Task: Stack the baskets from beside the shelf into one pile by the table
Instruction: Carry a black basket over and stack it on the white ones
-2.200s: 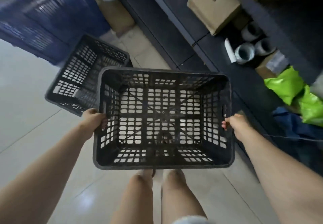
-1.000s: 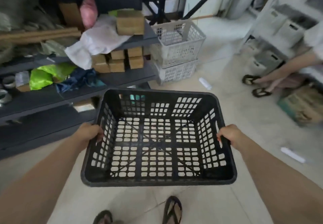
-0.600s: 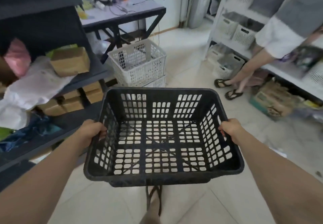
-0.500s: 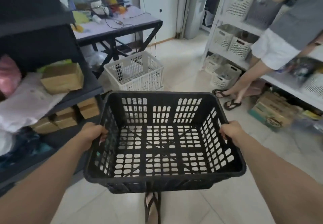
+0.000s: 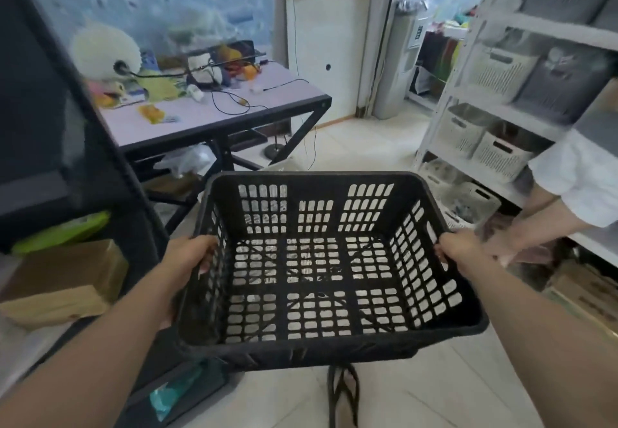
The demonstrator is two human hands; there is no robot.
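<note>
I hold an empty black slatted basket [image 5: 321, 337] level in front of me at waist height. My left hand [image 5: 190, 257] grips its left rim and my right hand [image 5: 458, 250] grips its right rim. The table [image 5: 234, 116], with a pale top and black legs, stands ahead on the left. Only a sliver of a white basket [image 5: 279, 167] shows beyond the black basket's far rim, by the table's leg; the rest of it is hidden.
A dark shelf [image 5: 50, 146] with cardboard boxes [image 5: 63, 280] runs close along my left. White shelving [image 5: 495, 120] with pale bins lines the right, where another person [image 5: 565, 190] bends over. Tiled floor [image 5: 347, 146] lies open ahead. My sandalled foot [image 5: 342, 391] shows below the basket.
I have turned from the dark shelf and walked toward the table carrying the basket. The table is closer, and the white baskets on the floor are now almost hidden behind the black basket.
</note>
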